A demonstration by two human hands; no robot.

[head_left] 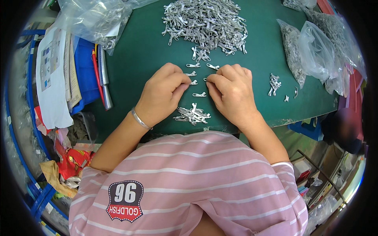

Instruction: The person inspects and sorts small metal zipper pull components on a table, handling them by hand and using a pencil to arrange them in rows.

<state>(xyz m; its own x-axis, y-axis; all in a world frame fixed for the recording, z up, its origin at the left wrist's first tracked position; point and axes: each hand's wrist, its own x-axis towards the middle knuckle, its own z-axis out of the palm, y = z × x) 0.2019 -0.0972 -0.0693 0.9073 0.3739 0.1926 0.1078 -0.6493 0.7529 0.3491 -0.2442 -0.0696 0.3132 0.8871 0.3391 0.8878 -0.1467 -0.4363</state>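
My left hand (pixel 161 89) is bent in a pinch, its thumb and forefinger closed at the end of a small silver zipper pull (pixel 193 82). Across from it, my right hand (pixel 232 91) pinches another zipper pull (pixel 205 79), mostly hidden by the fingertips. Single pulls lie around the fingers: one at the upper left (pixel 193 65), one at the upper right (pixel 213 67) and one below (pixel 199 94). Nearer my body is a small heap of pulls (pixel 191 115). A large pile of them (pixel 204 25) covers the table beyond my hands.
A green table (pixel 138 43) carries everything. To the right are a small cluster of pulls (pixel 274 84) and bulging clear bags (pixel 293 51). A blue bin (pixel 86 72) with papers and a red pen (pixel 97 74) stands at the left, below a large plastic bag (pixel 94 19).
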